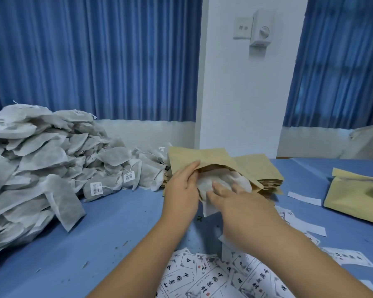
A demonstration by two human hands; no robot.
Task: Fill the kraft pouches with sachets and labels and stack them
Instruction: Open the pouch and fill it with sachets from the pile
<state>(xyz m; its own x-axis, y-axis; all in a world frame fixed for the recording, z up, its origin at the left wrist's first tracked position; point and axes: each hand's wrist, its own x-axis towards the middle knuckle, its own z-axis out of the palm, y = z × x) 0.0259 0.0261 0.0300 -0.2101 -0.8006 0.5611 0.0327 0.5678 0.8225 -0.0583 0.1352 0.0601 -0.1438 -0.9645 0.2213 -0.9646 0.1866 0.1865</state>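
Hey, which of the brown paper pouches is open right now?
The middle pouch, whose mouth the left hand grips while the right hand presses a white sachet into it. The stack behind it and the pouch at right lie untouched.

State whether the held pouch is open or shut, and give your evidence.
Open. The left hand holds up one wall of the pouch, and the right hand pushes a white sachet partway into its mouth.

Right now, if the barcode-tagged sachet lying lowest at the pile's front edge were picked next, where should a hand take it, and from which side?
Pinch the tagged sachet at its near right edge, coming in over the bare table. It lies flat there and that edge looks free, while the pile seems to crowd its left and far sides.
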